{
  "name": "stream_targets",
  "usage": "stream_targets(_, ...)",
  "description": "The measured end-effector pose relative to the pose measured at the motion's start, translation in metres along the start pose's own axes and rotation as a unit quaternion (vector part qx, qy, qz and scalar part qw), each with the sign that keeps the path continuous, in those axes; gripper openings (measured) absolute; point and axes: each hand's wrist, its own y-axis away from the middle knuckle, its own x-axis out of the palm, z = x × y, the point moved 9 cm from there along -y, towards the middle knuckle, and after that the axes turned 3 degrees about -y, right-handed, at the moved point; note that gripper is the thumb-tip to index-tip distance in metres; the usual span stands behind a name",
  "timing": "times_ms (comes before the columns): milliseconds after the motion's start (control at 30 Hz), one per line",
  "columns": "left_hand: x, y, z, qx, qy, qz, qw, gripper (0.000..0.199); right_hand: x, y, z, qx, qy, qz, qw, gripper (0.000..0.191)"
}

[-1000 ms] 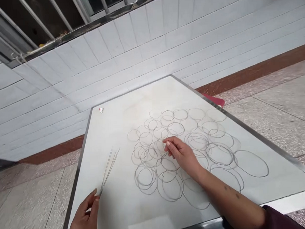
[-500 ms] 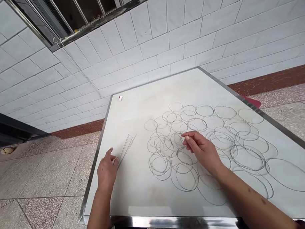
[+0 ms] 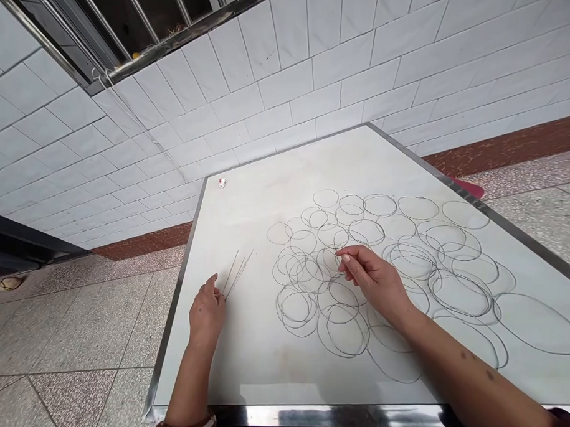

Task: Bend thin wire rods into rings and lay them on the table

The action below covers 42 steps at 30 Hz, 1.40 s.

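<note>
Honestly, my left hand (image 3: pixel 207 311) is right beside the thin wires (image 3: pixel 237 275), left of the rings (image 3: pixel 437 273); can't tell if it's actually gripping any. My right hand (image 3: pixel 372 276) is over the rings, thumb and forefinger pinched, nothing visible between them. Biggest worry: my right forearm (image 3: pixel 458 354) dragging across those overlapping rings could snag and tangle them.

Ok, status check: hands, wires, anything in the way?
Left hand at near ends of straight wires, grip unclear. Right hand over overlapping wire rings, fingers pinched, any hold unclear. Right forearm hides some rings.
</note>
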Motion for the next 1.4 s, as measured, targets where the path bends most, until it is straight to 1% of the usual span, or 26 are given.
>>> stream_targets(167,0.0,-0.004,-0.005,0.009,-0.022,-0.003,1.0,0.054,0.0,0.0,0.002,-0.001,0.001,0.004,1.0,0.041)
stream_targets(400,0.002,-0.013,-0.004,-0.011,-0.026,-0.005,1.0,0.054,0.001,0.0,0.003,-0.004,0.004,0.004,1.0,0.04)
stream_targets(600,-0.006,-0.011,0.003,-0.021,0.04,-0.001,0.999,0.055,0.002,0.0,0.002,-0.002,0.001,0.012,1.0,0.036)
stream_targets(733,-0.017,-0.011,0.008,-0.015,0.112,-0.02,0.993,0.053,0.002,0.0,0.003,-0.003,-0.002,0.01,1.0,0.035)
stream_targets(800,-0.023,-0.009,0.008,-0.007,0.161,-0.028,0.986,0.051,0.002,0.0,0.003,-0.005,-0.006,0.009,1.0,0.035)
stream_targets(900,-0.031,-0.003,0.002,0.011,0.245,-0.026,0.969,0.051,0.001,0.001,0.005,-0.013,-0.022,0.009,1.0,0.034)
stream_targets(1000,-0.041,0.003,-0.006,0.032,0.337,-0.026,0.94,0.055,0.001,0.0,0.006,-0.018,-0.042,0.015,0.999,0.034)
stream_targets(1067,-0.05,0.006,-0.008,0.037,0.394,-0.042,0.917,0.055,0.002,-0.001,0.004,-0.015,-0.056,0.022,0.998,0.033)
stream_targets(1133,-0.06,0.011,-0.011,0.031,0.423,-0.064,0.903,0.054,0.004,-0.002,0.002,-0.005,-0.073,0.037,0.997,0.031)
stream_targets(1167,-0.062,0.015,-0.015,0.029,0.425,-0.067,0.902,0.054,0.007,-0.002,0.002,0.002,-0.083,0.052,0.995,0.03)
stream_targets(1200,-0.063,0.019,-0.023,0.029,0.435,-0.057,0.898,0.055,0.012,-0.001,0.002,0.01,-0.096,0.074,0.993,0.029)
stream_targets(1233,-0.061,0.023,-0.034,0.035,0.453,-0.031,0.89,0.059,0.017,0.0,0.003,0.019,-0.11,0.102,0.988,0.029)
stream_targets(1300,-0.051,0.035,-0.064,0.048,0.5,0.045,0.864,0.066,0.031,0.007,0.009,0.037,-0.14,0.171,0.975,0.027)
stream_targets(1367,-0.039,0.048,-0.1,0.062,0.532,0.117,0.836,0.069,0.047,0.019,0.018,0.052,-0.168,0.247,0.953,0.023)
stream_targets(1400,-0.032,0.054,-0.117,0.069,0.545,0.154,0.821,0.07,0.053,0.024,0.024,0.046,-0.187,0.27,0.943,0.023)
